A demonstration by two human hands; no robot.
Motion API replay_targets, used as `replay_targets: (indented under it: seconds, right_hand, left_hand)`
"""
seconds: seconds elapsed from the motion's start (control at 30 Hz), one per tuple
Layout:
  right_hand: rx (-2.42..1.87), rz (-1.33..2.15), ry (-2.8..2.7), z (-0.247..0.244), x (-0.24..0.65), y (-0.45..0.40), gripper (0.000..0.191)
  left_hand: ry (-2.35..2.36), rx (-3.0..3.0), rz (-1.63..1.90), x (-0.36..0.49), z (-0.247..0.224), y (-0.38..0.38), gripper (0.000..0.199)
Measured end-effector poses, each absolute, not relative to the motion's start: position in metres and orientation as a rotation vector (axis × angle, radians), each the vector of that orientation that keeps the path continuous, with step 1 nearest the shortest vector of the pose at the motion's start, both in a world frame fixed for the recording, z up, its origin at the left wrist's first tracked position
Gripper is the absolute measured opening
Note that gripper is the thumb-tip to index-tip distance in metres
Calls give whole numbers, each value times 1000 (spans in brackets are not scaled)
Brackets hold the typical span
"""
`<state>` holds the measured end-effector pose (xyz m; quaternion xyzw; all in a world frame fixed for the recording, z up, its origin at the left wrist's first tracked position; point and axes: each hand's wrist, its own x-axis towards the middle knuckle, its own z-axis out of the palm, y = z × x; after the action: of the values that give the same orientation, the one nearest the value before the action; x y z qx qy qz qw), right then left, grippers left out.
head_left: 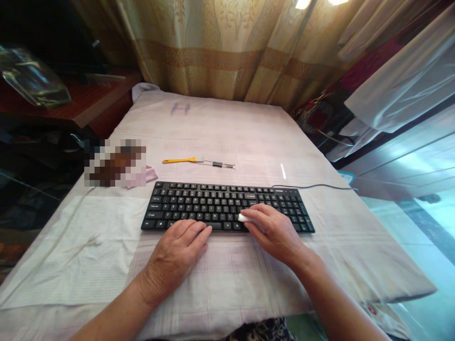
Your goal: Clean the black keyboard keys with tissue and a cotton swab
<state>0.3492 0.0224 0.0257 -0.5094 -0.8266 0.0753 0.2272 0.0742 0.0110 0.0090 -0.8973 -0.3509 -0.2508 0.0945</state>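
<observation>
Here, right fingers (259, 215) pinch a white wad (243, 218) over keys (194, 208).

The keyboard (199, 201) before me is matt black plastic, and the white wad (242, 218) I pinch looks soft and matt. I see rough-textured white cloth (106, 270), a smooth plastic brush handle (177, 161) and a glossy glass jar (40, 83).

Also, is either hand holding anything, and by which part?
The right hand grips a white piece by its right part, the left tip showing. The left hand lies on the keyboard's near edge, with nothing visible in its grasp.
</observation>
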Motion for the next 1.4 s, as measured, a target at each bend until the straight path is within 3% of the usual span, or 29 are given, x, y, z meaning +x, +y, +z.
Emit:
replay_targets:
  seconds: [1.07, 1.4]
  right_hand:
    - [-1376, 185, -2313, 27, 350, 22, 21]
    - [-1388, 187, -2326, 25, 350, 22, 21]
  left_hand:
    - [-1128, -2599, -572, 76, 15, 9, 32]
    - [-1185, -2625, -437, 87, 23, 14, 25]
